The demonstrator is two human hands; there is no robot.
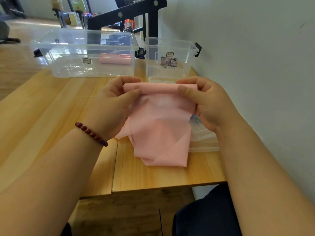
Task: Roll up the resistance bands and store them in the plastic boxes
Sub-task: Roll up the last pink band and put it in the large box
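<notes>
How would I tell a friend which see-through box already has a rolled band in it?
Start at the wooden table by the white wall; two clear boxes stand along its far edge. Take the wide box on the left, farther from the wall. Unlike the narrower box beside it, it holds a rolled pink band.

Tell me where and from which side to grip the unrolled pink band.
Grip the pink band at its rolled top edge, one end each, as the left hand and right hand do: thumbs on the near face, fingers behind. The sheet below hangs limp.
</notes>
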